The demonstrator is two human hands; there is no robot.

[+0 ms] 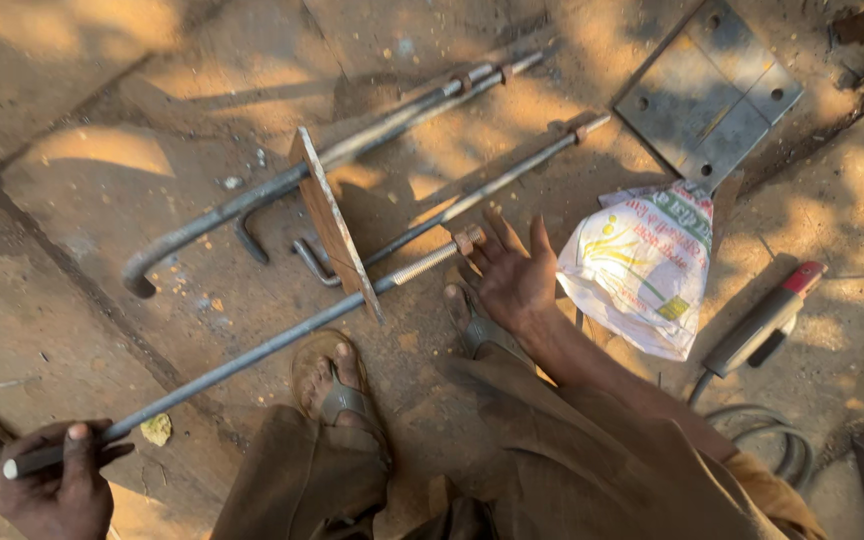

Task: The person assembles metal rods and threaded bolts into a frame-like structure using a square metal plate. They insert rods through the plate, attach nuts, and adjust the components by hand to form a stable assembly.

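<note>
Fingers of the left hand [57,480] curl tight around the near end of a long steel rod [252,355], thumb laid along the top, at the lower left corner of the view. From that fist the rod runs up and to the right across the concrete floor [82,250], passes through a rusty square plate [334,222] standing on edge, and ends in a threaded tip with a nut [467,240]. Behind the plate lie three more hooked anchor bolts [252,200], their bent ends toward the left and their threaded ends pointing up and right. Two sandalled feet [337,385] rest on the floor below the plate. Just right of the nut hovers the right hand [514,280], palm open and fingers spread, its fingertips nearly at the rod's threaded end but gripping nothing. Further right lies a printed white sack [642,270], with a flat grey plate with corner holes [709,92] above it, and a red-tipped welding electrode holder [762,322] with its cable to the sack's right.
</note>
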